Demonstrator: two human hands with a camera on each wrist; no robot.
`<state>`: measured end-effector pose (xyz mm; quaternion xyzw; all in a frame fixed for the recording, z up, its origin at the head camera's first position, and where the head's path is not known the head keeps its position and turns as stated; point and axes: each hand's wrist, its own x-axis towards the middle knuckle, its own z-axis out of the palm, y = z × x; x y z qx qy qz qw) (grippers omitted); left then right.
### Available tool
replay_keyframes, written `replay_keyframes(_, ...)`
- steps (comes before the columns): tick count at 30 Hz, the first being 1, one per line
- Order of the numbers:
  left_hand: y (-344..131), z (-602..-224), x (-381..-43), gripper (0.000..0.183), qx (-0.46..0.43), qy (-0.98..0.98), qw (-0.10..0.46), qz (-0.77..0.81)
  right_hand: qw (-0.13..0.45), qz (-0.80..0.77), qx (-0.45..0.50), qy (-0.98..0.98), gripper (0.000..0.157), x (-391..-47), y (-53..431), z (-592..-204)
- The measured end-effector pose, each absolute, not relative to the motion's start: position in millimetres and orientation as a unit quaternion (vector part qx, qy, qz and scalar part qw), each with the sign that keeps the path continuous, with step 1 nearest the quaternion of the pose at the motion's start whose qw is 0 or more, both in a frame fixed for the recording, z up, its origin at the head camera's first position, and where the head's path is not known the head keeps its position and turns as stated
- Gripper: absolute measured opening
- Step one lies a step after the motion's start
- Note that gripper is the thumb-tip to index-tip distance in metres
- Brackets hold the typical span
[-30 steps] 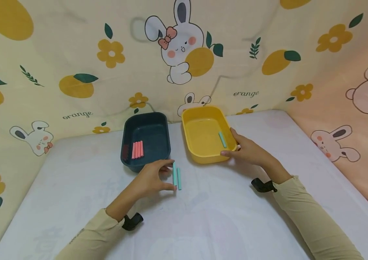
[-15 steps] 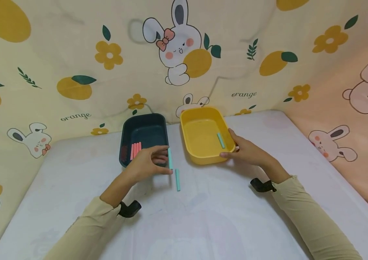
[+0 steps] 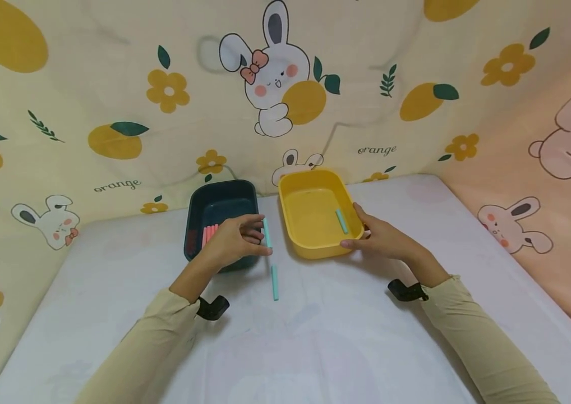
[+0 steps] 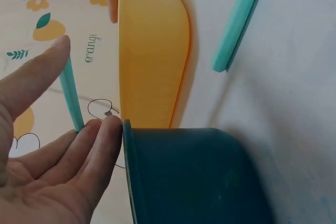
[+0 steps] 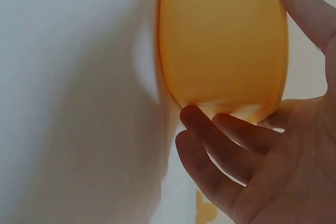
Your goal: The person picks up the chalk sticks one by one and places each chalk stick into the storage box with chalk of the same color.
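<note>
Turquoise stick (image 3: pixel 267 233) pinched end to end by the half-spread left hand (image 3: pixel 235 241), raised between dark bin (image 3: pixel 222 210) and yellow bin (image 3: pixel 311 207). Right hand (image 3: pixel 385 235) grips the yellow bin's near right corner; right wrist view alone shows its bent lower fingers. Head view alone shows bin contents. Turquoise: three — one held, loose stick (image 3: pixel 275 283) on white surface (image 3: pixel 326 342), third stick (image 3: pixel 342 221) in yellow bin. Pink sticks (image 3: pixel 209 231) in dark bin: at least three, partly hidden. Rabbit-print cloth (image 3: pixel 270 95) behind.
</note>
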<state>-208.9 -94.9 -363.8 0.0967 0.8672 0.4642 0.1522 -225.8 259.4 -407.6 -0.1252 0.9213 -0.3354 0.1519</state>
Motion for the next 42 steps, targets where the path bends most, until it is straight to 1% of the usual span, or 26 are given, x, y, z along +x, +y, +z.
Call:
replay_keyframes(10, -71.2, -360.6, -222.9, 0.080, 0.110, 0.884, 0.145, 0.431, 0.160, -0.341, -0.118, 0.919, 0.117, -227.7, 264.0, -409.2)
replay_keyframes(18, -45.4, -366.1, -236.6, 0.082, 0.132, 0.863, 0.109, 0.475, 0.159, -0.345, -0.113, 0.918, 0.117, -226.0, 265.1, -408.3)
replay_keyframes(24, -26.8, -369.2, -246.8, 0.084, 0.129, 0.865, 0.114, 0.472, 0.160, -0.352, -0.115, 0.915, 0.116, -224.8, 262.7, -406.7)
replay_keyframes(32, -4.8, -377.4, -260.7, 0.081, 0.141, 0.862, 0.117, 0.473, 0.159, -0.341, -0.119, 0.919, 0.115, -225.4, 262.4, -408.0)
replay_keyframes(42, 24.4, -383.5, -271.4, 0.080, 0.161, 0.895, 0.113, 0.401, 0.158, -0.352, -0.118, 0.915, 0.115, -224.4, 261.9, -407.1)
